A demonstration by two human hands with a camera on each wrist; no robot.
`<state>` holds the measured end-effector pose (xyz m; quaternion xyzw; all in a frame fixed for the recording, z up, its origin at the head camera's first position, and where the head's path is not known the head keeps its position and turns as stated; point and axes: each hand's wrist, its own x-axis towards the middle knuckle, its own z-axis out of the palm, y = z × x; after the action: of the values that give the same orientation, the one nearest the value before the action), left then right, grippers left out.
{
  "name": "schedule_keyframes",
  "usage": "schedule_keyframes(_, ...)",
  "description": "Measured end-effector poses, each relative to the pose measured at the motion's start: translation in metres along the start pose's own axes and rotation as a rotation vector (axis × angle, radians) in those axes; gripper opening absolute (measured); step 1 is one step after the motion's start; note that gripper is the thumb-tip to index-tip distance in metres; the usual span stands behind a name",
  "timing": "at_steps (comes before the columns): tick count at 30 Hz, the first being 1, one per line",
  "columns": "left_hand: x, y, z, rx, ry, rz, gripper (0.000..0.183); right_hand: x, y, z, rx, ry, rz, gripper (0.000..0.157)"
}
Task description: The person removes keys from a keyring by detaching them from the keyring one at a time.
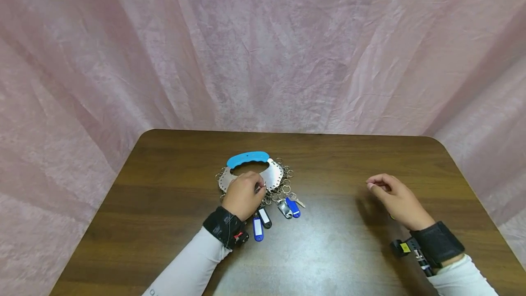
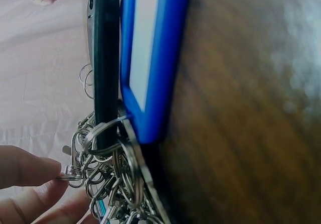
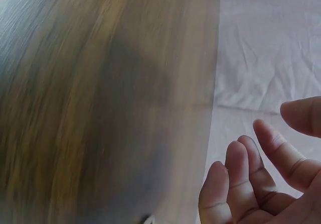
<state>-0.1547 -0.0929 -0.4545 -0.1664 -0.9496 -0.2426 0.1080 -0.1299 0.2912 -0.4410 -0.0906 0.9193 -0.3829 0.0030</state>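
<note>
A silver key holder plate (image 1: 272, 175) with a blue grip handle (image 1: 248, 158) lies on the table, its lower edge lined with small metal clasps and rings. My left hand (image 1: 244, 194) is over its front edge; thumb and finger pinch a small metal clasp (image 2: 72, 173) there. Close by hang a black key tag (image 1: 265, 218), a blue key tag (image 1: 258, 229), a second blue tag (image 1: 293, 208), a silver bottle-opener-like piece (image 1: 284, 209) and a key (image 1: 300, 203). My right hand (image 1: 400, 200) hovers at the right with loosely bent fingers, holding nothing.
The brown wooden table (image 1: 328, 250) has rounded far corners. Pink cloth (image 1: 287, 49) hangs behind it and along both sides. A black wrist strap with a small camera (image 1: 400, 247) is on the right wrist.
</note>
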Motion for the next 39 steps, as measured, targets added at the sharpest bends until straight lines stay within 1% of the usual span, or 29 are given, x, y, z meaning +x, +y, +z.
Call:
schedule_keyframes(11, -0.001, -0.001, 0.000, 0.001, 0.002, 0.004, 0.012, 0.011, -0.011, 0.024, 0.082, -0.032, -0.024, 0.023)
schedule_keyframes(13, -0.001, -0.001, 0.000, -0.001, 0.008, -0.007, 0.011, 0.013, -0.014, 0.027, 0.083, -0.039, -0.030, 0.022)
schedule_keyframes(20, -0.001, 0.001, -0.002, 0.005, 0.022, -0.078, 0.010, 0.017, -0.025, 0.038, 0.119, -0.067, -0.053, 0.020)
schedule_keyframes(27, -0.001, 0.002, -0.004, 0.018, 0.025, -0.109, 0.013, 0.022, -0.040, 0.049, 0.168, -0.112, -0.055, 0.020)
schedule_keyframes(34, 0.000, -0.002, -0.003, 0.000, 0.038, -0.100, 0.015, 0.027, -0.050, 0.063, 0.191, -0.141, -0.100, 0.017)
schedule_keyframes(39, 0.001, -0.005, -0.003, -0.006, 0.042, -0.093, 0.016, 0.030, -0.054, 0.072, 0.180, -0.169, -0.118, 0.015)
